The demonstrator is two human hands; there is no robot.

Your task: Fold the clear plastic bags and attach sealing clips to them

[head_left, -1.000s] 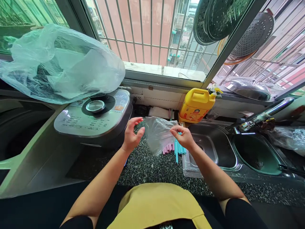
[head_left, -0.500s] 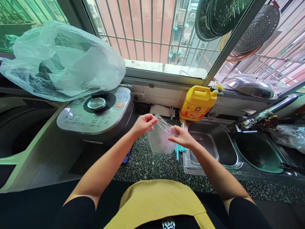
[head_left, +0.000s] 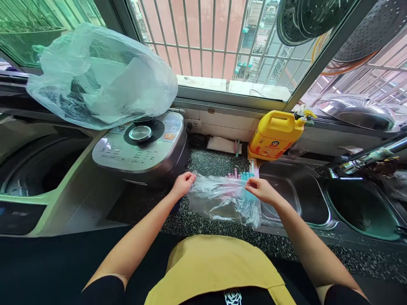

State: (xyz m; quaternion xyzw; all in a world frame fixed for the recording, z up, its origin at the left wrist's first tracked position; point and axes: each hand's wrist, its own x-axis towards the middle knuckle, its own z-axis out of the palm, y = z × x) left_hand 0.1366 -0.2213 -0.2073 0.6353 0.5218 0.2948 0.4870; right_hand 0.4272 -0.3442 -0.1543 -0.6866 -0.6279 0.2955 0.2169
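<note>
A clear plastic bag point(head_left: 222, 203) is stretched sideways above the speckled counter point(head_left: 206, 159). My left hand point(head_left: 183, 184) pinches its upper left corner. At the upper right, my right hand point(head_left: 260, 189) pinches the bag's edge between thumb and fingers. Behind the bag, several pink sticks point(head_left: 233, 174) and blue sticks point(head_left: 246, 176) lie on the counter, partly covered by the plastic. Their exact kind I cannot make out.
A rice cooker point(head_left: 140, 148) stands on the left, a large filled plastic bag point(head_left: 104, 80) behind it. The yellow jug point(head_left: 275, 135) is by the window. A steel sink point(head_left: 292, 190) and a green basin point(head_left: 362, 207) lie right; a washing machine point(head_left: 54, 199) is far left.
My hands have moved apart and lower, and the bag now spreads wide between them. The pink sticks have come into clear sight behind it. The view has shifted a little.
</note>
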